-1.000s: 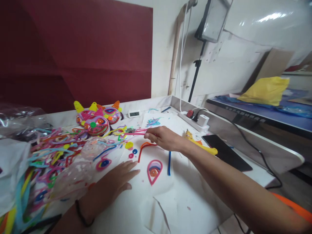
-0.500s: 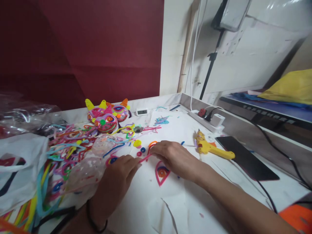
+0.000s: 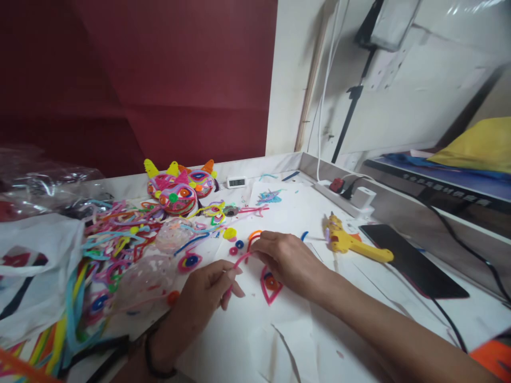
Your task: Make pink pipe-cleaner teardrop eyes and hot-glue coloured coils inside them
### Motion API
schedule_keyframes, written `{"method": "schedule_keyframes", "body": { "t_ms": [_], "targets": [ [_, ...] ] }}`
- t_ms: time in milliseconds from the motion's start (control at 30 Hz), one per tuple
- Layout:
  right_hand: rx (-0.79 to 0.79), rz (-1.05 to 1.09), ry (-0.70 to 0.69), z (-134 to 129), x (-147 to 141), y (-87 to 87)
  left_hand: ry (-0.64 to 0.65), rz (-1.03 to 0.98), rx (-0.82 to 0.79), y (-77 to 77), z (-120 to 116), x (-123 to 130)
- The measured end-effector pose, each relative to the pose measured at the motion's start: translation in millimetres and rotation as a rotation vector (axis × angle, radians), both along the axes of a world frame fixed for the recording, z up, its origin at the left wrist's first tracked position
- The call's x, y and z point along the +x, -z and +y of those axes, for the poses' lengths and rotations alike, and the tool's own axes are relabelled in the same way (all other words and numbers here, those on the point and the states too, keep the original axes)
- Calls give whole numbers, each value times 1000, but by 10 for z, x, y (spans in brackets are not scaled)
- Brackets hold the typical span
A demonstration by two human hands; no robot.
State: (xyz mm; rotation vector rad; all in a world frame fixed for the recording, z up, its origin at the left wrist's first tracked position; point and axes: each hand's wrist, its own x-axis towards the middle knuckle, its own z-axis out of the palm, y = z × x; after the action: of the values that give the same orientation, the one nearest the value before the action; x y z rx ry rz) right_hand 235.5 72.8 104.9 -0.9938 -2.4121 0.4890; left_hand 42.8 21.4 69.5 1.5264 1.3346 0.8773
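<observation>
A pink pipe cleaner spans the gap between my two hands, bent in a shallow arc. My left hand pinches its near end between thumb and fingers. The other end goes under the fingers of my right hand, which are closed around it and partly hide it. Just below my right hand lies an eye shape with a pink outline and an orange centre, partly covered. Small blue and pink coils, a yellow disc and a red and orange curved piece lie beyond my hands.
Finished colourful animal heads stand at the back beside a small digital clock. A heap of pipe cleaners and plastic bags fill the left. On the right are a yellow glue gun, a black phone and a power strip.
My left hand has turned and its fingers have opened out somewhat around the pink pipe cleaner, which now arcs upward. The whole view has shifted slightly.
</observation>
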Motion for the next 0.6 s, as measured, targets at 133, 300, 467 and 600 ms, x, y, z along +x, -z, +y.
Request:
{"method": "schedule_keyframes", "body": {
  "t_ms": [133, 300, 467, 600],
  "targets": [
    [-236, 213, 18, -1, -63, -42, 16, -106, -39, 0, -12, 12],
    [-589, 447, 73, 24, -176, -33, -25, -258, -48, -29, -40, 56],
    [-780, 571, 62, 20, -245, 9, -55, -194, -16, 18, -21, 46],
    [-809, 579, 47, -1, -228, 51, -87, -31, 94, -4, -42, 8]
  ]
}}
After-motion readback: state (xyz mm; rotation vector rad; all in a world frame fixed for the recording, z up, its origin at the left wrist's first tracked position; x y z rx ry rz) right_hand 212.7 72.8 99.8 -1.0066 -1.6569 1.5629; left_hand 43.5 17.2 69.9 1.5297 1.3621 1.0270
